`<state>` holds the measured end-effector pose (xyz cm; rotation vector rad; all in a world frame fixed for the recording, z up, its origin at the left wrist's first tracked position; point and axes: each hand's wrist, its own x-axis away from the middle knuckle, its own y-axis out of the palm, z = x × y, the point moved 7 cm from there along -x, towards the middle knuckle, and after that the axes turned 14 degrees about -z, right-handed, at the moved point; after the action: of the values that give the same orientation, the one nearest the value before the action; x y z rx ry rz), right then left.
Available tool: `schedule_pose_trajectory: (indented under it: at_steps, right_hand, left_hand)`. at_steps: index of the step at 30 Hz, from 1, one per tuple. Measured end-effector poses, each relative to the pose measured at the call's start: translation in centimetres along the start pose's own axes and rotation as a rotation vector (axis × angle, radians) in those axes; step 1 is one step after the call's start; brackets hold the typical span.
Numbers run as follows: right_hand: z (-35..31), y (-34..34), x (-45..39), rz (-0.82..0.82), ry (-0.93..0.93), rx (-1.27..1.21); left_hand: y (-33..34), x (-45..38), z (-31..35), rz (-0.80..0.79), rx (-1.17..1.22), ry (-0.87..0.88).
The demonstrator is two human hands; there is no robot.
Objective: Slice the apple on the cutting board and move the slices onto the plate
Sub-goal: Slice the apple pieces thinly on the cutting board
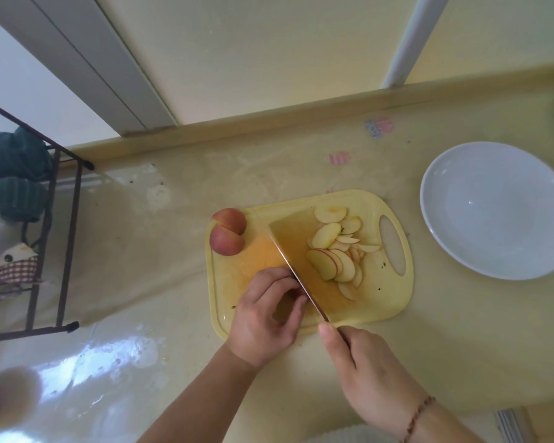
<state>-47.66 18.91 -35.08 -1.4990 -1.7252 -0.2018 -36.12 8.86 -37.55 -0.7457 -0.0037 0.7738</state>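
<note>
Cutting board (394, 302), surface's near edge: your left hand (266, 318) fingers curl over an apple piece; right hand (362, 362) grips cleaver (298, 247); 2 apple chunks (227, 231); slices (336, 251).

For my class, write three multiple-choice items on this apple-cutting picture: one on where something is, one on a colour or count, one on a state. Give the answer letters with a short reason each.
1. Where do the uncut apple pieces lie?
A. on the plate
B. at the far left corner of the cutting board
C. in the wire rack

2. What colour is the plate?
A. white
B. red
C. black

3. What is the plate's state?
A. piled with slices
B. upside down
C. holding no slices

Answers: 1 B, both red-skinned pieces sit at the board's far left corner. 2 A, it is plain white. 3 C, the apple slices all lie on the board beside the knife, which the right hand grips while the left hand steadies a piece.
</note>
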Motion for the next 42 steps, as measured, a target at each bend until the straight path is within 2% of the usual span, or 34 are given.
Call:
schedule_pose_trajectory:
  at_steps: [6, 10, 12, 22, 37, 40, 42]
  right_hand:
    - [-1.0, -1.5, -3.5, 0.007, -0.057, -0.013]
    - [0.8, -3.3, -3.4, -0.130, 0.029, -0.314]
    - [0.6, -3.5, -3.1, -0.176, 0.050, -0.363]
    - [-1.9, -2.0, 1.0, -0.052, -0.065, -0.068]
    - [-2.0, -2.1, 1.3, -0.024, -0.104, -0.045]
    - [-2.0, -3.7, 0.9, 0.046, -0.123, 0.112]
    - [-1.8, -4.5, 0.4, 0.100, -0.136, 0.301]
  left_hand:
    - [0.1, 0.2, -0.2, -0.017, -0.042, -0.014]
    - [0.0, 0.1, 0.0, -0.001, -0.054, 0.001]
    - [-0.1, 0.2, 0.0, 0.009, -0.046, -0.004]
    - [0.5, 0.8, 0.1, 0.016, -0.055, -0.025]
    - [0.4, 0.9, -0.1, 0.031, -0.001, -0.036]
    - [-1.3, 0.9, 1.2, 0.122, 0.029, -0.018]
    - [-3.0, 0.5, 4.2, 0.226, -0.054, 0.056]
